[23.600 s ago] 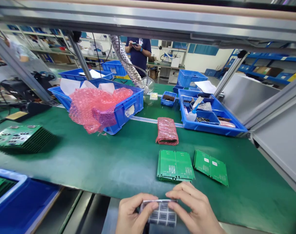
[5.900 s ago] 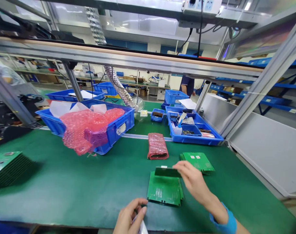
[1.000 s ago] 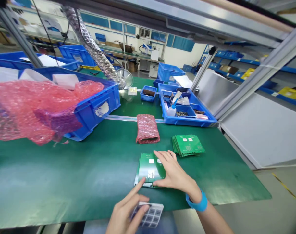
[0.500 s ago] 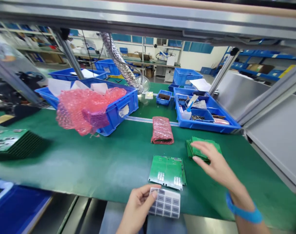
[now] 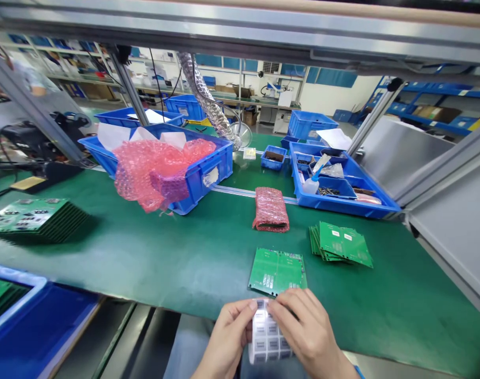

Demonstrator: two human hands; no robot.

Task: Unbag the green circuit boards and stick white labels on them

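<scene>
My left hand (image 5: pixel 234 331) grips a sheet of labels (image 5: pixel 267 343) by its upper left edge, thumb on the front. The sheet is white with rows of small grey printed stickers and hangs at the table's front edge. My right hand (image 5: pixel 309 329) is closed at the sheet's top edge, thumb and fingertips on a sticker there; its fingers cover the sheet's right part. Just beyond the hands a green circuit board (image 5: pixel 277 269) lies flat, its near right corner hidden by my right hand. To the right rests a stack of green boards (image 5: pixel 345 243), the top one bearing two white stickers.
A pink bubble-wrapped packet (image 5: pixel 270 209) lies behind the board. A blue bin (image 5: pixel 208 176) with pink bubble wrap (image 5: pixel 153 171) stands left of it. At back right is a blue tray (image 5: pixel 342 202) of small parts. More boards (image 5: pixel 38 221) are stacked at far left.
My right hand has moved from over the right board stack, leftward and nearer, onto the label sheet. My left hand still holds the sheet. The view has shifted slightly.
</scene>
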